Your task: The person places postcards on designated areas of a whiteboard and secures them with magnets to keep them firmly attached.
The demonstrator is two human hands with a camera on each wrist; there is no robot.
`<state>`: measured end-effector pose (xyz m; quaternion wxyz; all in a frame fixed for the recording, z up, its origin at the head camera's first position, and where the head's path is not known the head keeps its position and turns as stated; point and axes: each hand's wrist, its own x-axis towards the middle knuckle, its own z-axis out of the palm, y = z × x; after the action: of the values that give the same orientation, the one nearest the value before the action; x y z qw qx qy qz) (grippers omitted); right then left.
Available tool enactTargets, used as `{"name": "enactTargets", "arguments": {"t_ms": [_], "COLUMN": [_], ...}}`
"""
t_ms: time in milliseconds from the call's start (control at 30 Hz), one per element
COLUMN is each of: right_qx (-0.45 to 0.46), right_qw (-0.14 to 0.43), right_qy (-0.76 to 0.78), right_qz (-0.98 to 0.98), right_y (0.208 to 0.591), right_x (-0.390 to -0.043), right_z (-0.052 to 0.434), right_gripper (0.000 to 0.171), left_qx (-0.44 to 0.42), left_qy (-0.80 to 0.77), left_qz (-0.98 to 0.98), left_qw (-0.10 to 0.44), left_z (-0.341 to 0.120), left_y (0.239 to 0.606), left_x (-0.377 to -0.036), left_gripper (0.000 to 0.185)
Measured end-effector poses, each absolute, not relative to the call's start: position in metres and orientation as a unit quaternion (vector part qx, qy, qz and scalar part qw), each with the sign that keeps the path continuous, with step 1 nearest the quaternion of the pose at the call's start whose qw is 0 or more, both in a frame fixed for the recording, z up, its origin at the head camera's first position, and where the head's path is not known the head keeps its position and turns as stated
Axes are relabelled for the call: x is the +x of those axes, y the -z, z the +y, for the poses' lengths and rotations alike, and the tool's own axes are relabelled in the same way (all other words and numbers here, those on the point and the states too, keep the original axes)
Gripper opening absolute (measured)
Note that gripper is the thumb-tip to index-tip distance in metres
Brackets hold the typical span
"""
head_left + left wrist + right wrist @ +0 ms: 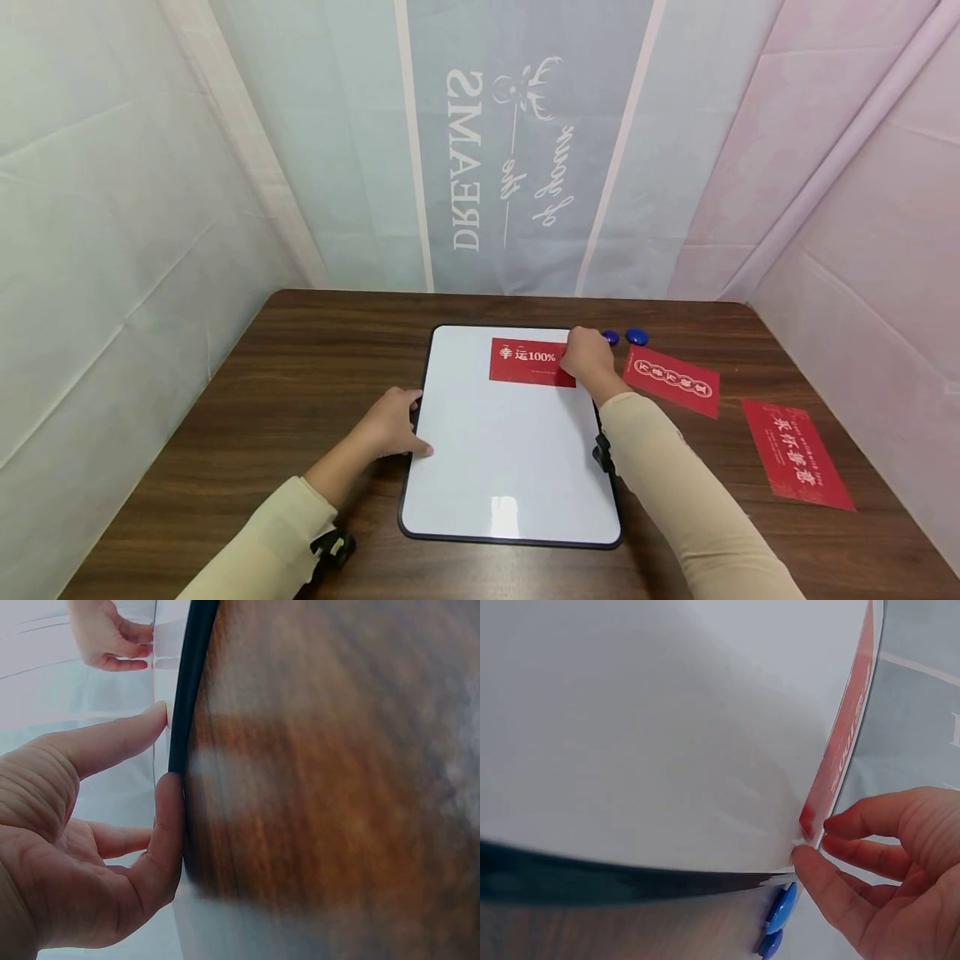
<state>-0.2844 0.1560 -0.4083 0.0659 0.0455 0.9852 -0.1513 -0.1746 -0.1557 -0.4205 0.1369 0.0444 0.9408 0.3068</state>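
Pinching the near right corner of a red card point(531, 362), the right hand point(587, 353) has its thumb and forefinger closed on the card's edge where it lies on the upper part of the whiteboard point(510, 467). Only the right wrist view shows this grip closely: the thumb tip meets the card's corner right at the board's black rim, with the other fingers point(885, 825) curled above. That view also shows two blue magnets point(780, 911) just beyond the rim, which the head view places on the wooden surface point(225, 417) beside the hand. The left hand point(390, 421) rests at the board's left edge, fingers relaxed; the left wrist view shows its thumb and forefinger point(112, 739) touching the black frame, grasping nothing. Two more red cards point(671, 381) lie on the surface to the right, seen only from the head.
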Motion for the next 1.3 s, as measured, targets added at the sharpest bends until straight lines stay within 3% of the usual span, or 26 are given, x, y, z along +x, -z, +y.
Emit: {"name": "enactTargets", "arguments": {"t_ms": [267, 533, 1300], "right_qx": [0.005, -0.079, -0.075], "right_qw": [0.061, 0.100, 0.112], "right_qy": [0.166, 0.125, 0.128], "right_qz": [0.984, 0.984, 0.983], "right_y": [0.404, 0.400, 0.405], "right_x": [-0.284, -0.277, -0.279], "right_z": [0.152, 0.137, 0.146], "right_gripper": [0.036, 0.041, 0.038], "left_qx": [0.045, 0.043, 0.041], "left_qy": [-0.307, -0.304, -0.313], "left_qz": [0.941, 0.942, 0.939], "left_qw": [0.137, 0.136, 0.136], "left_z": [-0.155, -0.155, -0.155], "left_y": [0.420, 0.420, 0.424], "left_x": [-0.174, -0.174, -0.175], "left_gripper": [0.094, 0.094, 0.095]}}
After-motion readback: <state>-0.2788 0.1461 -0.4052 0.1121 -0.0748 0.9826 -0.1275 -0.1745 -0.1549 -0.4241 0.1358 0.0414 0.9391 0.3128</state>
